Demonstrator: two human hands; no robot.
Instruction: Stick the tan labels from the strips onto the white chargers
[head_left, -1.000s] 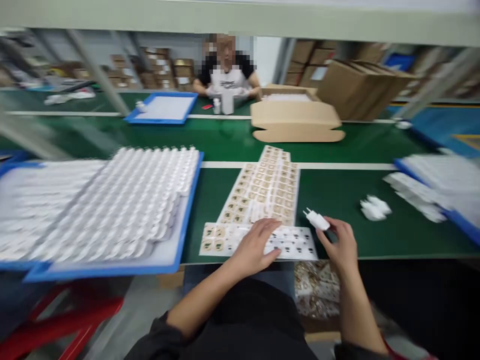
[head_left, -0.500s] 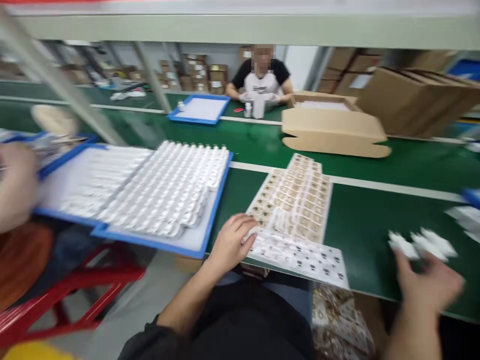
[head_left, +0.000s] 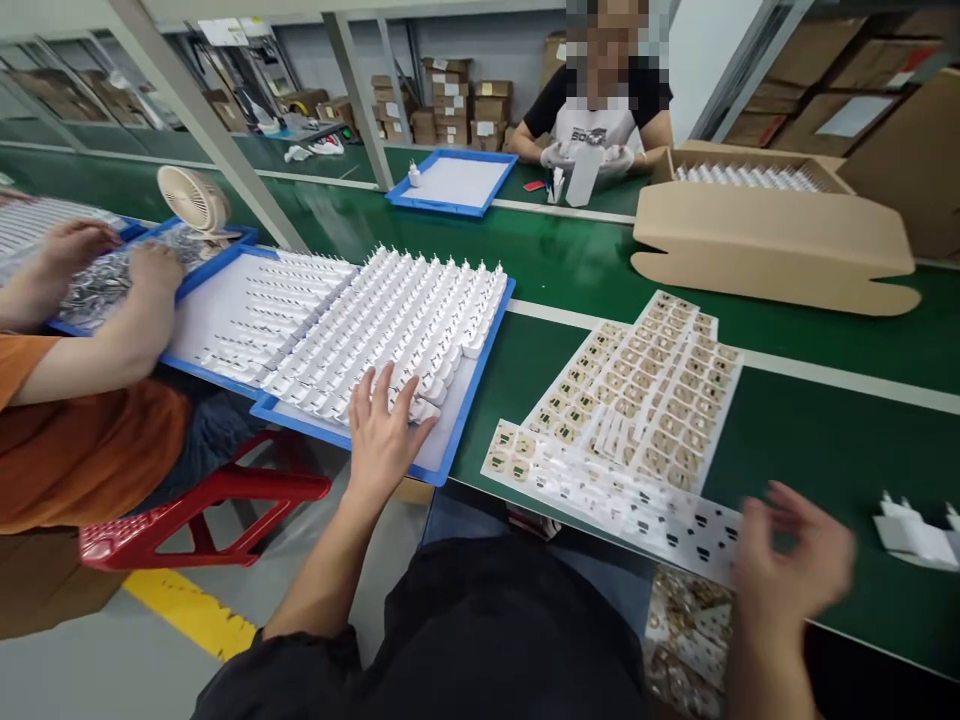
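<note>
A long green workbench [head_left: 795,430] crosses a workroom, with stacked cardboard boxes [head_left: 450,95] along the wall at the top. The hands are well apart. Left of centre, the left hand [head_left: 382,430] rests its spread fingers on the near right end of rows of white plugs [head_left: 375,320]; whether it grips one cannot be told. The right hand [head_left: 795,550], blurred at the lower right, has curled fingers with a gap to the thumb, near the end of a long sticker sheet [head_left: 600,500].

The plugs stand in a blue tray [head_left: 478,380], prongs up, a bare strip showing along its right side. Right of centre, more sheets [head_left: 652,380] overlap behind the long one. A few loose plugs [head_left: 911,530] lie at the right edge of the frame, and a clear bag [head_left: 686,640] shows below the bench edge.

Further left, a second tray [head_left: 214,310] holds thinner rows. Beside it, a co-worker in an orange sleeve [head_left: 26,365] has both hands over small metal parts [head_left: 97,285], near a beige fan [head_left: 187,200]; a red stool [head_left: 225,490] is below. At the top, another person [head_left: 592,125] wearing gloves sits between a blue tray with one upright plug [head_left: 414,175] and an open carton [head_left: 772,230].
</note>
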